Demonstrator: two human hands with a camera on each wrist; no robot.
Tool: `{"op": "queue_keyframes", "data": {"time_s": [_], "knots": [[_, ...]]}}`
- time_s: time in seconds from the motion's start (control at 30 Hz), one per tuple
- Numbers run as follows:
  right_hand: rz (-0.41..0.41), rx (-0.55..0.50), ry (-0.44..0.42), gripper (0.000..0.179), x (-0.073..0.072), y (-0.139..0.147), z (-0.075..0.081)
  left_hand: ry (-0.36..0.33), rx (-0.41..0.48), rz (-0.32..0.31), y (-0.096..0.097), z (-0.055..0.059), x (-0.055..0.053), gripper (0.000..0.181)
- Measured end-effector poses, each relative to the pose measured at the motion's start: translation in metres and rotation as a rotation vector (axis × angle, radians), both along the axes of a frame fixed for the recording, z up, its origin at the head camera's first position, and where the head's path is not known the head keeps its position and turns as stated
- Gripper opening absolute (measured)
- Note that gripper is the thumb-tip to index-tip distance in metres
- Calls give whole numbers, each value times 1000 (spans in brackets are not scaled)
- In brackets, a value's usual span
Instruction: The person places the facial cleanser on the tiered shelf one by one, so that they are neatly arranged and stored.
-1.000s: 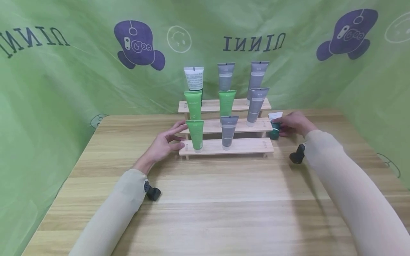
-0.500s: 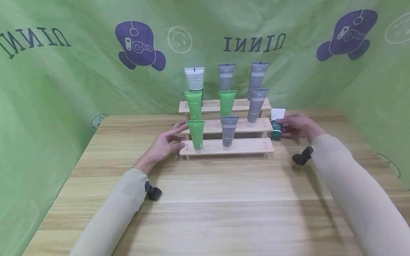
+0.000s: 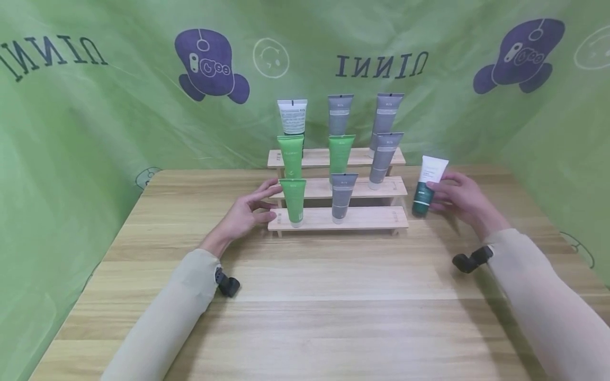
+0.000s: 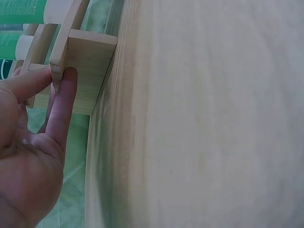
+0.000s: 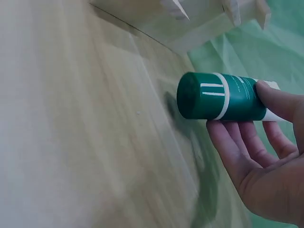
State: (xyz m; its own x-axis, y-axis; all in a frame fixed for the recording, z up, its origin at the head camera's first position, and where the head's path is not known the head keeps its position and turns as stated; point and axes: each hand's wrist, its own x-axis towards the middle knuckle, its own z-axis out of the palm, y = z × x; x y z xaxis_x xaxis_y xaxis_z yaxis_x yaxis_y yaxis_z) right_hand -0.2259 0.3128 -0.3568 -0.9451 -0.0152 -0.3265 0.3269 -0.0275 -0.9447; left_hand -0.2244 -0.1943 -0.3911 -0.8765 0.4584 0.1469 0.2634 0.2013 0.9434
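Observation:
My right hand (image 3: 464, 200) holds a white squeeze tube with a dark green lower part and cap (image 3: 430, 185), thumb on one side and fingers on the other. In the right wrist view the tube's green cap (image 5: 190, 96) points away from the hand, apart from the tabletop. At the left end of a three-step wooden display rack (image 3: 362, 218), my left hand (image 3: 243, 214) pinches the lowest board; the left wrist view shows a finger (image 4: 61, 107) beneath the board's edge. On the lowest step stand a green tube (image 3: 294, 201) and a grey tube (image 3: 342, 197).
Two green tubes and a grey tube (image 3: 383, 159) stand on the middle step. The top step bears a white tube (image 3: 293, 117) and two grey ones. A green printed curtain (image 3: 362, 32) hangs behind the wooden table (image 3: 324, 317).
My right hand has drawn the white and green tube away from the rack's right side, rightward and toward me, and lifted it. The left hand stays at the rack's left end.

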Motion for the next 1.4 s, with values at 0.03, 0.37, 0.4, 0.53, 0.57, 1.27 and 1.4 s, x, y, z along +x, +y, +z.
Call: {"op": "queue_keyframes", "data": {"time_s": [0.03, 0.37, 0.4, 0.53, 0.57, 1.27, 1.4], "knots": [[-7, 1, 12, 43, 3, 0, 0, 2, 0, -2, 0, 0, 0, 62], [-51, -151, 142, 42, 32, -7, 10, 7, -2, -6, 0, 1, 0, 62], [-47, -150, 162, 41, 35, -9, 11, 4, -3, -3, 0, 1, 0, 62], [-35, -204, 220, 41, 44, -14, 14, -3, 2, 3, -1, 1, 1, 62], [-36, -204, 231, 41, 46, -15, 14, -2, 2, 2, -1, 1, 1, 63], [8, -193, 364, 42, 75, -51, 16, -2, 3, -2, 0, 1, 1, 63], [26, -195, 405, 41, 77, -61, 15, -5, -4, 3, 0, 1, 0, 63]]}}
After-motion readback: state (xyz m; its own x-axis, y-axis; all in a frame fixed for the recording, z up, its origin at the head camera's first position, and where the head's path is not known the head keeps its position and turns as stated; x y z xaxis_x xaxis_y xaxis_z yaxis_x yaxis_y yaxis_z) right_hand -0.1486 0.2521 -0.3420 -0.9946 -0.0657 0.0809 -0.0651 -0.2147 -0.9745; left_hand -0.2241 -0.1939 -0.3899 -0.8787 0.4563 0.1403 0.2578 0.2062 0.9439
